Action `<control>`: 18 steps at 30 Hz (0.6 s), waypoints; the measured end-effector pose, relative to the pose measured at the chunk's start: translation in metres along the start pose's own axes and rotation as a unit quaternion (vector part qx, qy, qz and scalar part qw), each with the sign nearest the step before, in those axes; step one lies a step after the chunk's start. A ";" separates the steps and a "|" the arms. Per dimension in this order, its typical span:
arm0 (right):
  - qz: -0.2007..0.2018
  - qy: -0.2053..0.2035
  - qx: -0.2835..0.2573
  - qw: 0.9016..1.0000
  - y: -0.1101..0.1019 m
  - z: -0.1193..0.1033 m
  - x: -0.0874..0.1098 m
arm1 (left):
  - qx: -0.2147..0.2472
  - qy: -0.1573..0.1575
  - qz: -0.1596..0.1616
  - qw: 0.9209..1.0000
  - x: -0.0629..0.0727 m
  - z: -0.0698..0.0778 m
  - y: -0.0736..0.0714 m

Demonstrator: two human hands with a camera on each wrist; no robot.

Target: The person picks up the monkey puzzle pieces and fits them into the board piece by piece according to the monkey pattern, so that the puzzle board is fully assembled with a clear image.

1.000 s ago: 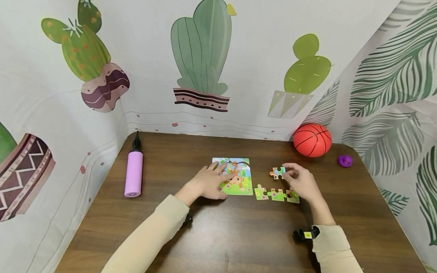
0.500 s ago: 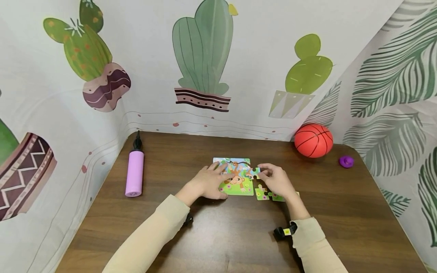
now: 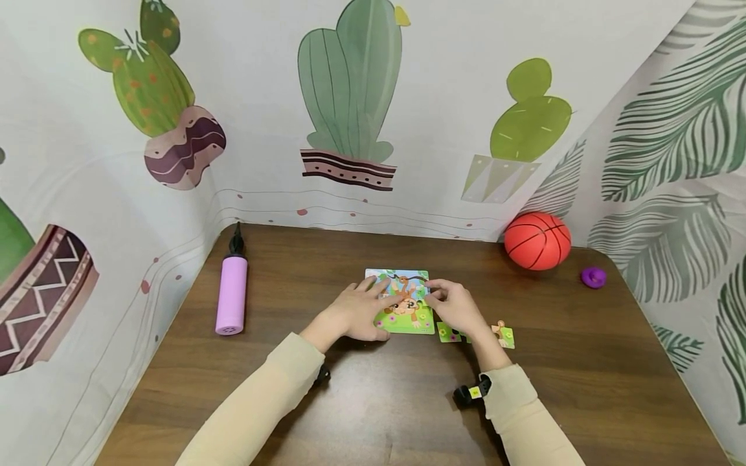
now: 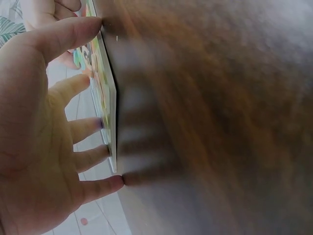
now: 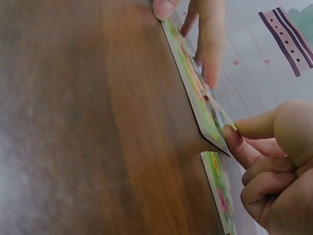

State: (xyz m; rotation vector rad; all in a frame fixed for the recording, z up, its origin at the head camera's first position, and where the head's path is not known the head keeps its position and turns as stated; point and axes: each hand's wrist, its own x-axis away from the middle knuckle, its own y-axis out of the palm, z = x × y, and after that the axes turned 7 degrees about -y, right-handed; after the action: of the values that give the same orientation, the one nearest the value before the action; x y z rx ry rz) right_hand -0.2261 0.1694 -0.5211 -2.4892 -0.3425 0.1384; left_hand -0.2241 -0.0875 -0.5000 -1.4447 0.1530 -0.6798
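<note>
The left hand [image 3: 357,312] lay spread wide on the monkey puzzle [image 3: 402,322], which sat on the desk [image 3: 379,414]. The right hand [image 3: 456,307] pinched a tilted piece [image 5: 223,112] at the puzzle's right side. More pieces [image 3: 509,337] lay just beside the puzzle.

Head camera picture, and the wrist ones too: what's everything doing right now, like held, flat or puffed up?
Puzzle board: flat on the table
Left hand: fingers spread, resting on the board
Right hand: pinching a puzzle piece
Puzzle piece: held, tilted at the board's edge
Loose pieces: flat, apart from the board, partly hidden
Ball: round, looks puffed up
Pump: not held
Purple thing: not held
</note>
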 end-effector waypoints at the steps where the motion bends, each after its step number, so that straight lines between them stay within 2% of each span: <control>1: -0.002 0.000 0.003 1.000 0.000 0.000 0.000 | -0.001 0.000 0.000 1.000 0.000 0.000 0.000; 7: -0.007 0.004 0.015 1.000 0.002 0.001 -0.002 | -0.004 -0.004 0.002 1.000 -0.001 0.000 0.002; 18: 0.014 0.018 0.059 0.998 0.002 0.001 -0.005 | -0.012 -0.003 0.003 1.000 -0.002 0.001 0.003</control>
State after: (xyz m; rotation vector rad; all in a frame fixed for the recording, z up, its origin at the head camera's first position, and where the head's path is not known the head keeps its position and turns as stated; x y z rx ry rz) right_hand -0.2304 0.1671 -0.5226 -2.3778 -0.2763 0.1202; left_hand -0.2245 -0.0855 -0.5033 -1.4693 0.1618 -0.6702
